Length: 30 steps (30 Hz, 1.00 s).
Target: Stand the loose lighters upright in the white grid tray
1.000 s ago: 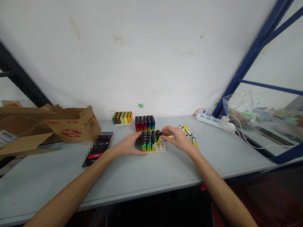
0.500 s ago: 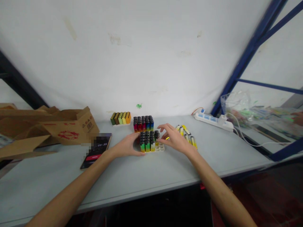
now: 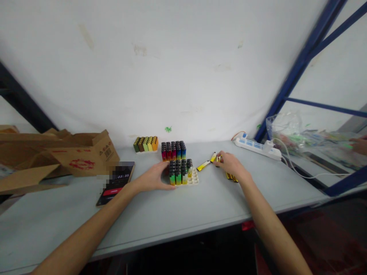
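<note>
Lighters with black tops and green to yellow bodies stand upright in rows in a white tray [image 3: 195,178], whose right part has bare holes. My left hand [image 3: 153,176] grips this tray's left side, fingers behind and thumb at the front corner. Right of it, my right hand [image 3: 231,165] is over several loose yellow lighters, its fingers closed on one lighter [image 3: 218,159]. A loose yellow lighter [image 3: 203,165] lies between the tray and that hand, with another yellow lighter [image 3: 213,157] near the fingertips. More lie partly hidden under the palm.
Behind stand a block of red and blue lighters [image 3: 173,151] and a tray of green to orange lighters [image 3: 146,144]. A phone [image 3: 117,183] and cardboard box [image 3: 86,156] are left. Right are a power strip [image 3: 258,148], plastic bags [image 3: 286,130] and another person's hand [image 3: 359,145].
My right hand has let go of a lighter in the tray and moved right to the loose lighters. My left hand stays on the tray. Another person's hand has appeared at the right edge.
</note>
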Each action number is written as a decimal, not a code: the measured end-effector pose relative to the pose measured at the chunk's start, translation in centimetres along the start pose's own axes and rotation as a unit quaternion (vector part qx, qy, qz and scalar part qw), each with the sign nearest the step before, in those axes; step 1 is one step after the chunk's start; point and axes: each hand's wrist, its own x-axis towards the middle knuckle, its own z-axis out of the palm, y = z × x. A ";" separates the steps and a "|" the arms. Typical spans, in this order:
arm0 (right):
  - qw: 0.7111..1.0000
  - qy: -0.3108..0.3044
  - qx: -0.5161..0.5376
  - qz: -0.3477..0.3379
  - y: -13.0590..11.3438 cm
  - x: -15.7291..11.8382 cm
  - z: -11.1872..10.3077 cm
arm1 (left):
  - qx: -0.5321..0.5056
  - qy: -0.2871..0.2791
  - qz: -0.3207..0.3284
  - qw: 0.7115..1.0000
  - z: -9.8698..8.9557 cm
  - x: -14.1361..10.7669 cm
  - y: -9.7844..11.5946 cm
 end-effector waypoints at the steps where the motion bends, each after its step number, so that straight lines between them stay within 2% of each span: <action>1: 1.000 -0.007 -0.004 0.001 -0.4 -0.2 0.2 | -0.001 -0.001 -0.001 1.000 0.0 0.0 0.0; 5: 1.000 -0.009 -0.023 0.017 -1.5 -0.9 0.3 | -0.003 0.003 0.005 1.000 0.0 0.0 -0.2; 10: 1.000 -0.015 -0.016 0.011 -0.6 -0.1 0.2 | 0.009 0.001 -0.002 1.000 0.0 -0.1 -0.1; 13: 0.999 0.022 0.024 -0.004 0.3 0.7 0.1 | 0.016 -0.003 -0.004 1.000 -0.1 -0.1 0.0; 15: 0.993 0.058 0.102 -0.008 0.5 1.1 0.1 | 0.013 -0.002 -0.005 1.000 -0.1 -0.1 -0.1; 17: 0.966 0.074 0.246 -0.016 0.2 1.2 0.0 | 0.005 0.003 -0.004 1.000 0.0 -0.1 -0.2; 18: 0.940 0.069 0.333 -0.024 -0.1 1.2 -0.1 | 0.001 0.007 -0.002 1.000 0.0 -0.1 -0.2; 20: 0.869 0.040 0.491 -0.046 -1.0 0.7 -0.4 | -0.001 0.012 -0.003 1.000 0.1 -0.1 -0.2; 22: 0.808 0.004 0.585 -0.066 -2.2 -0.1 -1.0 | 0.006 0.014 -0.007 1.000 0.1 -0.1 -0.2; 23: 0.790 -0.014 0.609 -0.072 -2.8 -0.6 -1.4 | 0.009 0.014 -0.009 1.000 0.0 -0.1 -0.2; 26: 0.770 -0.063 0.626 -0.105 -4.6 -2.2 -2.8 | 0.002 0.008 -0.004 1.000 0.0 -0.1 0.1; 30: 0.774 -0.115 0.595 -0.184 -7.0 -3.7 -3.4 | -0.028 0.002 0.016 0.999 -0.1 0.0 0.4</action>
